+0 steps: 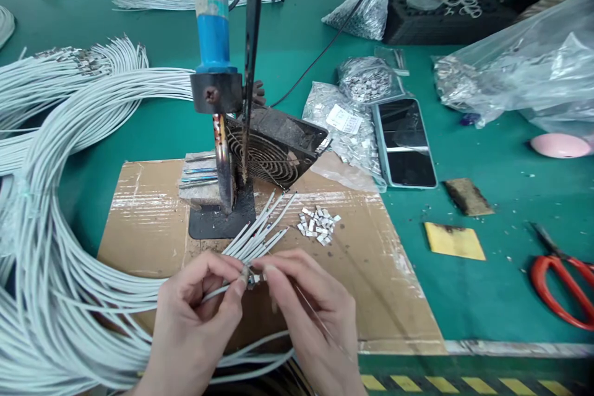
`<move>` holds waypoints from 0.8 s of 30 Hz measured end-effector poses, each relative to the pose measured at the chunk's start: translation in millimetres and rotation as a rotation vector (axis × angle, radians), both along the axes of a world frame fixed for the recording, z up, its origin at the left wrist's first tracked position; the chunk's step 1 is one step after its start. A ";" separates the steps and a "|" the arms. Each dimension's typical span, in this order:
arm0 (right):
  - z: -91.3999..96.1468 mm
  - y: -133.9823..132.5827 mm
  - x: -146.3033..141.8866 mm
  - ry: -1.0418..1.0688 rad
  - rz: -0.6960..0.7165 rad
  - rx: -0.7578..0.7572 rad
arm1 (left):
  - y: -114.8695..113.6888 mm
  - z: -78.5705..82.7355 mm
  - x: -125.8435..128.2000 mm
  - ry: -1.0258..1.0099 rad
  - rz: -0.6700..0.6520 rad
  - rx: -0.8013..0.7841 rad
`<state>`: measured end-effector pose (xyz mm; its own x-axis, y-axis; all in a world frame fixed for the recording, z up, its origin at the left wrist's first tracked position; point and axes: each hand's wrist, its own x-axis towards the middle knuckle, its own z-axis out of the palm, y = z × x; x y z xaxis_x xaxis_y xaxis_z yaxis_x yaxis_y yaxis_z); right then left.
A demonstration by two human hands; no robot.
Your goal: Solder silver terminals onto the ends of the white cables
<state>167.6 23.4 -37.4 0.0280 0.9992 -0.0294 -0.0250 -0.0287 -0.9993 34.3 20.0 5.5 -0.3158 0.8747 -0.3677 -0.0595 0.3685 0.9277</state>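
My left hand (199, 309) is closed in a pinch on the end of a grey cable (215, 292). Opposite it, my right hand (315, 315) pinches a small silvery metal connector (255, 279) against that cable end. A thin wire (310, 305), which looks like solder, runs back across the right palm. Just beyond my fingertips lie several loose cable ends (255, 238). Above them a blue-handled soldering iron (211, 43) hangs upright in a clamp, its discoloured tip pointing down. Fingers partly cover the joint between cable and connector.
A small pile of metal connectors (319, 224) lies on the cardboard (371, 284). Behind it stand a dusty fan (273, 148) and bagged parts (343, 130). A phone (404, 142), yellow sponge (453, 241) and red scissors (557, 278) are right; coiled cables (41, 247) fill the left.
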 end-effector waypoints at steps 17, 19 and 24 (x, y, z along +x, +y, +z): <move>18.0 7.4 -4.0 -0.156 -0.085 0.081 | 13.3 -2.8 -7.0 0.044 0.081 0.019; 19.3 8.3 -7.9 -0.128 -0.075 0.058 | 15.7 -1.5 -7.1 0.046 0.102 0.029; 19.3 11.7 -14.2 -0.082 -0.054 -0.012 | 22.9 -0.4 -9.0 0.041 0.129 0.062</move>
